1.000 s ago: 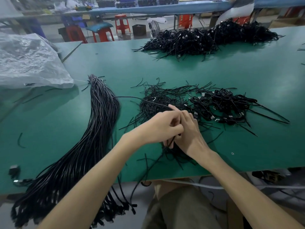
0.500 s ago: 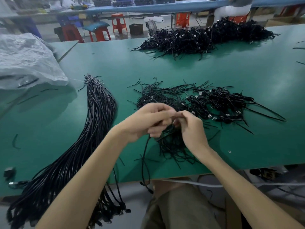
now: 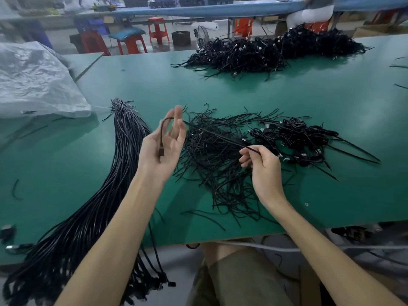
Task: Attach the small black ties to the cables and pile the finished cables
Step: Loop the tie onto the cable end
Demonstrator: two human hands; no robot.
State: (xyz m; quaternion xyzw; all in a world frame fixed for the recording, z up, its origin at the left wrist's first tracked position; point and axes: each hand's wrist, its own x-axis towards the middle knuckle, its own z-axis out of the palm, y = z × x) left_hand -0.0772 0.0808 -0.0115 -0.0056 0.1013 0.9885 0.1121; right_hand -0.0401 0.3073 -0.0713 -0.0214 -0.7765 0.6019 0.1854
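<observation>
Our left hand (image 3: 162, 149) holds straight, spread fingers (image 3: 177, 113) up, a cable (image 3: 160, 135) draped over them, its plug (image 3: 161, 152) blurred against the palm. Our right hand (image 3: 265, 168) pinches the cable's far stretch above the ties (image 3: 212, 173) on the desk (image 3: 220, 91).

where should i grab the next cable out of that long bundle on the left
Probably a connector end hanging past the table edge, taken from the near side: the long bundle is pinched tight at its far tip, while strands fan apart near you.
</observation>
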